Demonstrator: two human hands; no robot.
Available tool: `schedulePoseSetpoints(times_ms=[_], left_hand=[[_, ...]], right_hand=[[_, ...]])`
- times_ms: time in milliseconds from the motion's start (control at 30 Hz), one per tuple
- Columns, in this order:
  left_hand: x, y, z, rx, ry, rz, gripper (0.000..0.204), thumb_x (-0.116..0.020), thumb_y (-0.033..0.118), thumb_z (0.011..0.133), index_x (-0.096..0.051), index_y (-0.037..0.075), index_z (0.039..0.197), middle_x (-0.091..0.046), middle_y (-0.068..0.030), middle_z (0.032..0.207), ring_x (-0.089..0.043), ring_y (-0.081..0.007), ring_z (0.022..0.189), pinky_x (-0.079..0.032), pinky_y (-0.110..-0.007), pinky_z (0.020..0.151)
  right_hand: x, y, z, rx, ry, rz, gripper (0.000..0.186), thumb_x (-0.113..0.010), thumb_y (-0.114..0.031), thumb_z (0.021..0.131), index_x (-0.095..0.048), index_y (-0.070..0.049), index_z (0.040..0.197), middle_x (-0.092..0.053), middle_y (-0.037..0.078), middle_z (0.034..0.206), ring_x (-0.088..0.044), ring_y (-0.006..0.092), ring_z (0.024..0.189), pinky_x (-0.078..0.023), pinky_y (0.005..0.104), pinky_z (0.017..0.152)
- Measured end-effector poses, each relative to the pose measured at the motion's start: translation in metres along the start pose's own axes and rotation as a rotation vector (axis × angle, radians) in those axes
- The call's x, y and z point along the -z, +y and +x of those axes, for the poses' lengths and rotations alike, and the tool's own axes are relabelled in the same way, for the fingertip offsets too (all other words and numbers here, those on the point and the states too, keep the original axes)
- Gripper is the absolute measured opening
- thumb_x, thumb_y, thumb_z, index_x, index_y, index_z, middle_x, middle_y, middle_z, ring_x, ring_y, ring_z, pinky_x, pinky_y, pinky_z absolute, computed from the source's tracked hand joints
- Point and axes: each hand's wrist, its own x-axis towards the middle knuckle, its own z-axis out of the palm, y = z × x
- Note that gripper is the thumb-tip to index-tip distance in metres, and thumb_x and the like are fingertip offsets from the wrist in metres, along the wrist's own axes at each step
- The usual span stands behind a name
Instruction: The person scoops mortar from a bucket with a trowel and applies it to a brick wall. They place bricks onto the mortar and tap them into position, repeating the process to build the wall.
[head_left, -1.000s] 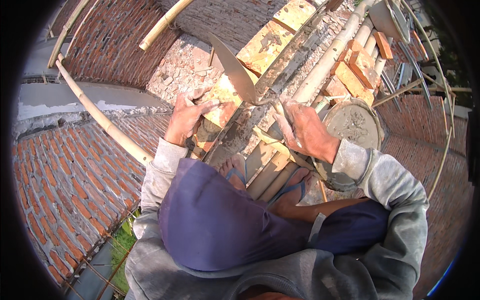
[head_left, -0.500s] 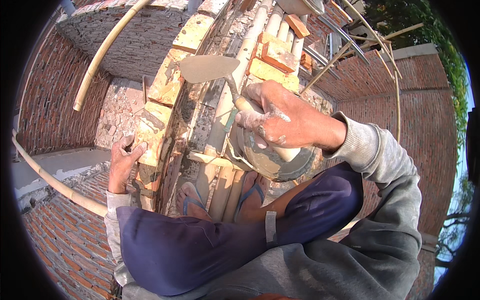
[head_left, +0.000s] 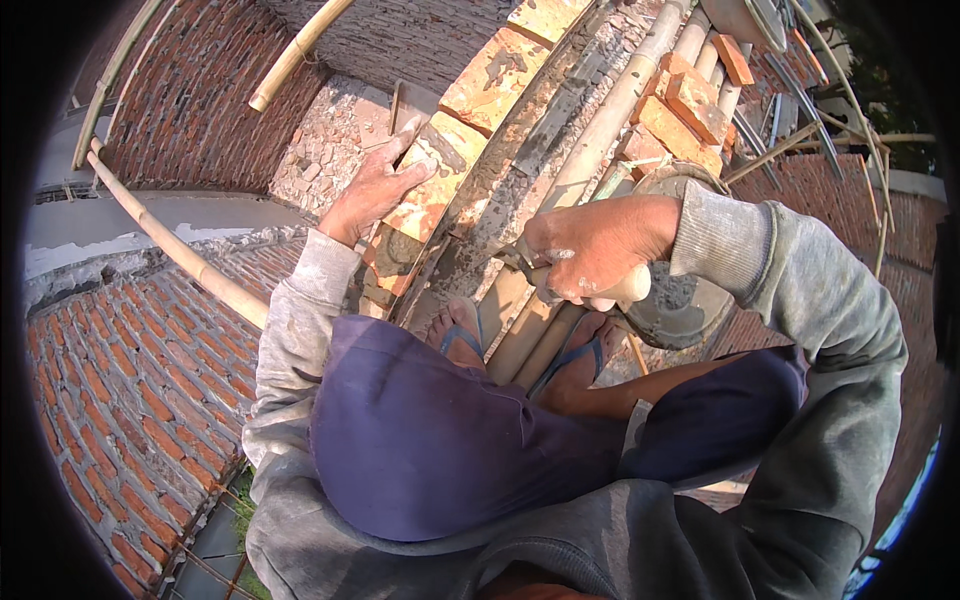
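Observation:
My left hand grips the outer side of a yellowish brick at the near end of the wall's top course, its thumb on the top face. A patch of grey mortar lies on that brick. Just below its near end, wet mortar covers the lower course. My right hand is closed around the pale handle of a trowel, right of the wall. The trowel's blade is mostly hidden or edge-on, pointing toward the wall. Beneath this hand is a round mortar pan, partly covered by it.
Bamboo poles run beside the wall under my sandalled feet. Loose orange bricks are piled on them further off. Another bamboo pole crosses on the left, above a lower brick wall. Rubble lies far below.
My right hand has lowered the trowel and turned it, so the broad blade no longer shows flat. My left hand stays at the same brick, farther along its outer side. The view has shifted.

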Motion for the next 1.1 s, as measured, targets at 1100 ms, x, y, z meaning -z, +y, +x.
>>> schedulePoseSetpoints(times_ms=[1100], left_hand=[[-0.002, 0.016, -0.010, 0.193, 0.004, -0.248, 0.069, -0.075, 0.023, 0.099, -0.047, -0.005, 0.156, -0.056, -0.0207, 0.151, -0.054, -0.0255, 0.138, -0.045, -0.036, 0.114]], right_hand=[[0.068, 0.042, -0.248, -0.186, 0.882, 0.384, 0.043, -0.083, -0.033, 0.086, -0.070, 0.007, 0.091, -0.061, 0.005, 0.061, -0.054, 0.0092, 0.040, -0.042, 0.0224, 0.037]])
